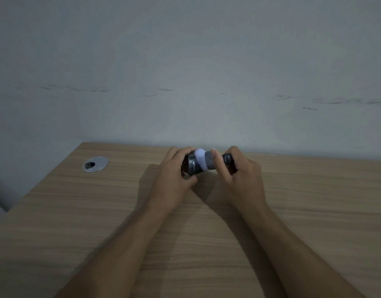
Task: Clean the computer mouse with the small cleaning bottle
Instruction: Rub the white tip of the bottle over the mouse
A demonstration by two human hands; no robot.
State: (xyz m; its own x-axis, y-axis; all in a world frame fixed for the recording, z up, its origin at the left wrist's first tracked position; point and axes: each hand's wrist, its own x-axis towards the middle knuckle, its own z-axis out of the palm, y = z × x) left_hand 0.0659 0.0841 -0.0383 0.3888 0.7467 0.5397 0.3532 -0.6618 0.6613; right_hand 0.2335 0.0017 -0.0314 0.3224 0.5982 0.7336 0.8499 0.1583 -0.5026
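While a pale wall [185,61] fills the background, a wooden desk [77,222] with a round metal cable port [96,164] lies below it. Near the desk's far edge, the left hand [174,179] curls its fingers around a dark mouse [190,166]. Against it, the right hand [239,175] grips a small dark bottle [227,159], pressing its white and grey pad [204,161]; the bottle's contents cannot be seen.

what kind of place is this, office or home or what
Probably a desk in an office or study, though nothing settles which. The wooden desk has a metal cable grommet set in its top and stands against a plain scuffed wall. Both hands work on a computer mouse.
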